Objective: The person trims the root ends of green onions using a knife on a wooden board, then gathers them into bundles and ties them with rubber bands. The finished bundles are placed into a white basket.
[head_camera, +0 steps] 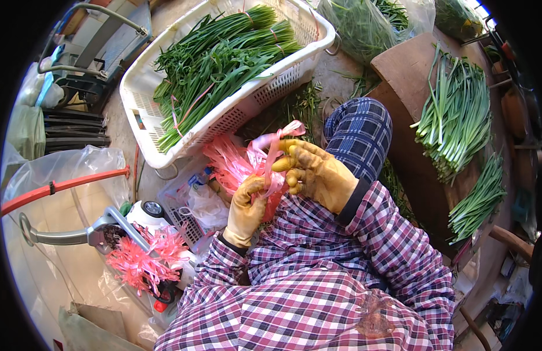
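Note:
Both my hands wear stained yellow work gloves and meet above my lap. My left hand pinches a strand of pink plastic ribbon between thumb and fingers. Close on its right, my right hand has its fingers curled against the same ribbon, whose upper end loops over them. Behind the hands a thick bunch of pink plastic strips hangs down. Farther forward, a white plastic crate holds several bundles of garlic chives tied with pink ribbon.
Loose chives and a smaller pile lie on a brown board at right. More pink strips drape over a wheeled white and grey object at left. A small plastic basket holds a white bag. Bagged greens stand behind.

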`<state>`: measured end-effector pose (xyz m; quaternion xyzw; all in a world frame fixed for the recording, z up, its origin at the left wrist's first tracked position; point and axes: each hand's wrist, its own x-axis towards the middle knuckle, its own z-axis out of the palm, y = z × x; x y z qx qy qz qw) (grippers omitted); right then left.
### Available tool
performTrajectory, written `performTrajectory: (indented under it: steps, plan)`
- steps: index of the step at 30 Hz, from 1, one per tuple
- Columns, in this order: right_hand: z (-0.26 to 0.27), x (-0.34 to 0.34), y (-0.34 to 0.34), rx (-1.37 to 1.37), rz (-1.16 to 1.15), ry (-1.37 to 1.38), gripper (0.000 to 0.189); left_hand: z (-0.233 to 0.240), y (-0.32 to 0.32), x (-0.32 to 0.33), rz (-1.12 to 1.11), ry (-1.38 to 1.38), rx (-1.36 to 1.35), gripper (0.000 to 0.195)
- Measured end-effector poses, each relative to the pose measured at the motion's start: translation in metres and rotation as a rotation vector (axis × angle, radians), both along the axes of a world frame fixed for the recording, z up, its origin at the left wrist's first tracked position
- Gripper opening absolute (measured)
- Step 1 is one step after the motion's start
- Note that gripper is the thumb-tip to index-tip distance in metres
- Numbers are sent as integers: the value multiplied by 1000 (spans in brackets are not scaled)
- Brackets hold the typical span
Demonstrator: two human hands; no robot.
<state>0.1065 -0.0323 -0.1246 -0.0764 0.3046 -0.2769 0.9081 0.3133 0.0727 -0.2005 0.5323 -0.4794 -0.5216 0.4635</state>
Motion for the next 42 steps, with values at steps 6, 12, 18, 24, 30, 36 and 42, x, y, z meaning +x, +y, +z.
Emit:
performTrajectory:
  steps: [6,12,18,24,30,36,42]
  plan:
    - [1,10,7,-64,56,243,35,-13,5,3,-12,-108,-59,23]
    - [-1,11,6,-150,208,291,55,7,-3,-7,31,-358,-261,36]
    - [-1,12,6,-177,192,334,34,27,-14,-7,-118,-526,-366,29]
    - [-7,9,12,-257,163,281,30,-29,4,11,-21,-768,-252,22]
    - [17,-21,13,-424,-57,274,35,-86,39,67,-528,-1129,680,48]
    - [48,-84,22,-570,-26,586,25,-22,-9,35,-201,-1202,249,50]
    - [60,-126,53,-611,-159,776,22,105,-81,-83,-165,58,143,26]
